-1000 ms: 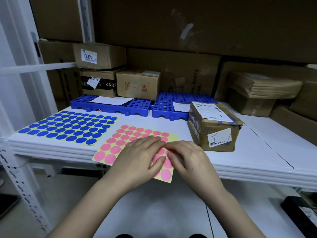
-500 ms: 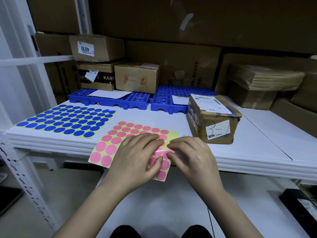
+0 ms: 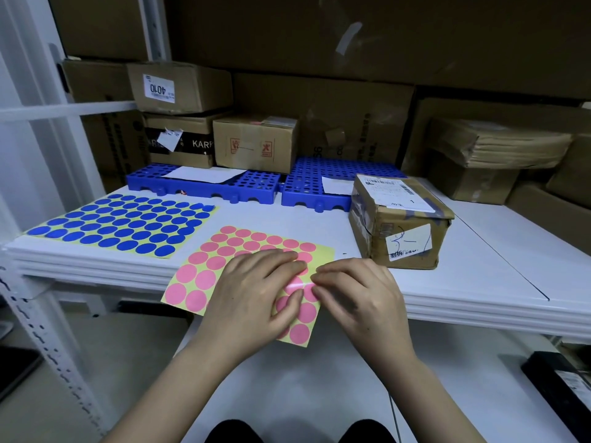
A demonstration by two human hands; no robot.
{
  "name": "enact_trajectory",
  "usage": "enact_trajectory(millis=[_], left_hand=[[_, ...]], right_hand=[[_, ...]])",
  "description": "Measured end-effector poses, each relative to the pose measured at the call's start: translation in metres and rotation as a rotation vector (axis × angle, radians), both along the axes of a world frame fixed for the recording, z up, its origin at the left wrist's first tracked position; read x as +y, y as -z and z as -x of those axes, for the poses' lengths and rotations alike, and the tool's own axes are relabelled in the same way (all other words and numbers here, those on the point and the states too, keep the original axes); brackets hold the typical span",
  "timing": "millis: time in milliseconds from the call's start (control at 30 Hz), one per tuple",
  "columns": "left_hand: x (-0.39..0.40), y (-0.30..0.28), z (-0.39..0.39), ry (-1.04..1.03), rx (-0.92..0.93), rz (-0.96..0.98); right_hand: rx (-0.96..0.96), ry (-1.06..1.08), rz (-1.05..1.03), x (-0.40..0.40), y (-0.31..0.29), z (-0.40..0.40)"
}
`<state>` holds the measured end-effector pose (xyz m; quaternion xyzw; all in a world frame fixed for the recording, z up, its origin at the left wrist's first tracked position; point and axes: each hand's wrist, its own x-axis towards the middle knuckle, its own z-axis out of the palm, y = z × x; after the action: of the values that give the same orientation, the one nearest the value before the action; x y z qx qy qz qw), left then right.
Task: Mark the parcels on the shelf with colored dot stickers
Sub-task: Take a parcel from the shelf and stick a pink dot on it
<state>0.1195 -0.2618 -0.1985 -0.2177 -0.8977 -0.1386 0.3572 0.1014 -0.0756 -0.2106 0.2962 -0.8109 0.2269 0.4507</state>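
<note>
A yellow sheet of pink dot stickers (image 3: pixel 220 260) lies at the front edge of the white shelf (image 3: pixel 499 276), partly overhanging it. My left hand (image 3: pixel 256 295) holds the sheet down, thumb under its right part. My right hand (image 3: pixel 355 292) pinches a pink dot sticker (image 3: pixel 295 285) that is lifting from the sheet between the two hands. A taped brown parcel (image 3: pixel 399 222) with white labels stands on the shelf just right of the sheet. A sheet of blue dot stickers (image 3: pixel 124 225) lies flat to the left.
Two blue perforated plastic trays (image 3: pixel 204 187) with white papers sit behind the sheets. Several cardboard boxes (image 3: pixel 256 145) are stacked along the back and at the right. A white upright post (image 3: pixel 35 174) stands at left. A black device (image 3: pixel 563 388) lies on the lower shelf at right.
A pink dot's edge has come up from the sheet between my fingertips. Both hands stay at the sheet's right part; the view has tilted slightly.
</note>
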Motion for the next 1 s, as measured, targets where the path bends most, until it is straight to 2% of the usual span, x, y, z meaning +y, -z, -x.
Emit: enact_trajectory(millis=[333,700,1000], left_hand=[[-0.0008,0.0052,0.0011,0.010,-0.017,-0.021],[0.0001,0.0039,0.0001,0.020,-0.026,-0.067],[0.0011,0.0021,-0.0008,0.017,-0.041,-0.067]], right_hand=[[0.039,0.011,0.011,-0.0027,0.0006,0.0004],[0.166,-0.039,0.018,-0.0025,0.0087,0.0031],[0.035,-0.018,0.018,-0.0013,0.0061,0.0014]])
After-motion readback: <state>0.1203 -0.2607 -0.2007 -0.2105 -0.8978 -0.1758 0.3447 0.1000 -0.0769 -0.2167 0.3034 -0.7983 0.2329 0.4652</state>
